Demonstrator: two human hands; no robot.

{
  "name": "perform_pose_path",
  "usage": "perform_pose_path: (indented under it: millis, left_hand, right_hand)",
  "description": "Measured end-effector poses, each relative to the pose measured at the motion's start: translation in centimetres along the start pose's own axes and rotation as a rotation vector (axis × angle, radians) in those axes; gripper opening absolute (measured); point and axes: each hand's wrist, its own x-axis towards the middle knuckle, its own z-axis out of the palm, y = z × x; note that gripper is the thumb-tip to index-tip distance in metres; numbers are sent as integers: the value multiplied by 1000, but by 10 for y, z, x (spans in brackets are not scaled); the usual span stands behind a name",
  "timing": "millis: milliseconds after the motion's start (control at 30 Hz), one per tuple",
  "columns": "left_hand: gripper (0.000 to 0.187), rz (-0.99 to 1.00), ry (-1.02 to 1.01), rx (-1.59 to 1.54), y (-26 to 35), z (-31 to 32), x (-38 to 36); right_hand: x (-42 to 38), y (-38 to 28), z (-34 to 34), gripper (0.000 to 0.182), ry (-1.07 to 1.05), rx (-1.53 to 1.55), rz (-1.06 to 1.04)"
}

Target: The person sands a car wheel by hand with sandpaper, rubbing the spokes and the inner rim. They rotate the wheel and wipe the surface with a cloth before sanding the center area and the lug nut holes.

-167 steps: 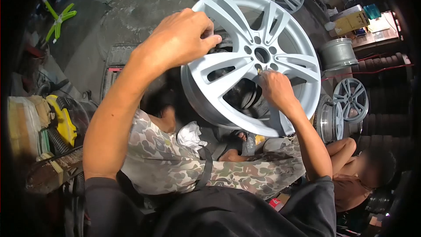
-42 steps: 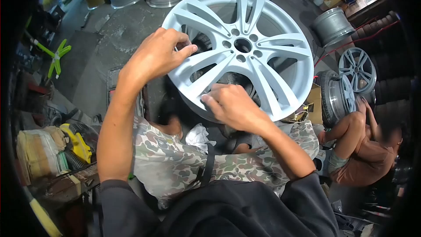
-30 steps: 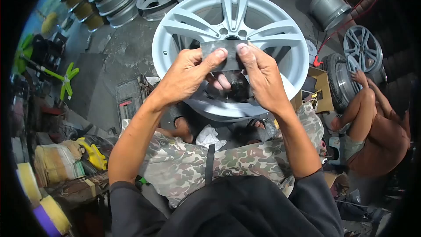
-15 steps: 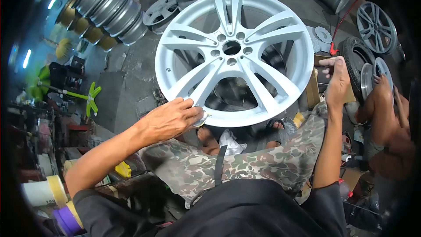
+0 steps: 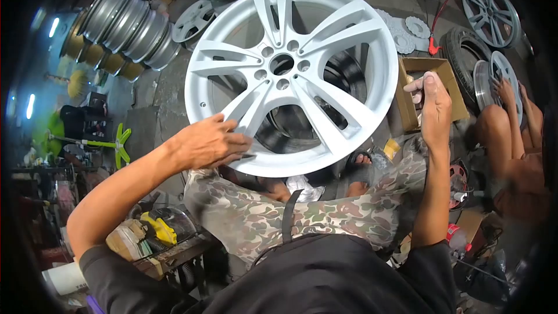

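A large pale grey-white wheel rim (image 5: 343, 134) with paired spokes faces up in front of me, above my camouflage-covered lap (image 5: 343, 212). On its lower left edge lies my left hand (image 5: 212, 141), fingers bent over the lip near a spoke; whatever is under the fingers is hidden. My right hand (image 5: 430, 102) is raised just off the rim's right side, over a cardboard box (image 5: 411, 113). Its fingers are curled in with the thumb against them, and I cannot make out anything between them.
Stacked silver rims (image 5: 125, 26) stand at the upper left, near a green fan stand (image 5: 119, 144). A tyre (image 5: 465, 49) and another rim (image 5: 491, 11) are at the right. A co-worker's hands (image 5: 508, 93) touch a smaller rim there. A yellow tool (image 5: 158, 228) lies lower left.
The view has shifted, so the rim appears further left. My left hand has moved along the rim's lower left edge, and the pale piece seen under its fingers is now hidden.
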Motion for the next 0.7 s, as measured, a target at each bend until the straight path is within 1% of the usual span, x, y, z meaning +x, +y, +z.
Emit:
perform_pose_path:
  millis: [33,100,167,200,233,267,300,367,433,500,533,600,667,700]
  left_hand:
    - [33,-9,10,9,-12,2,12]
    - [33,-39,186,256,-30,0,52]
    - [31,-20,181,271,-30,-7,64]
    - [31,-20,63,241,-17,-12,53]
    - [31,-20,-63,204,-2,-17,39]
    - [32,-8,-100,104,7,-24,24]
    - [32,-4,-109,90,10,-27,11]
    - [34,27,-23,65,15,-28,-9]
    - [34,-4,-21,69,4,-22,5]
    - [34,-74,41,290,-5,-8,36]
    - [37,-132,174,272,-9,-4,49]
    - [39,-147,216,273,-6,0,42]
    - [44,-203,304,196,-3,6,27]
    - [44,-201,290,186,-1,8,27]
  right_hand:
    - [6,1,1,50,31,0,-23]
    - [8,-6,6,49,25,-14,-10]
    - [6,-5,8,47,-63,-53,-17]
    - [4,-6,7,46,-66,-61,-76]
    - [0,-6,3,46,-60,-63,-61]
    - [-3,-7,0,47,-51,-84,-42]
    - [-6,-7,-1,47,-51,-102,-24]
    - [-5,-5,-2,47,-30,-74,-29]
    - [2,-8,-1,48,33,-54,25]
    - [5,-7,3,48,45,-15,11]
    - [7,-5,5,47,17,-40,-24]
    - [7,-6,4,46,-26,-102,-81]
    - [2,-5,-2,47,-23,-87,-44]
    - [-2,-4,-3,47,-24,-67,-12]
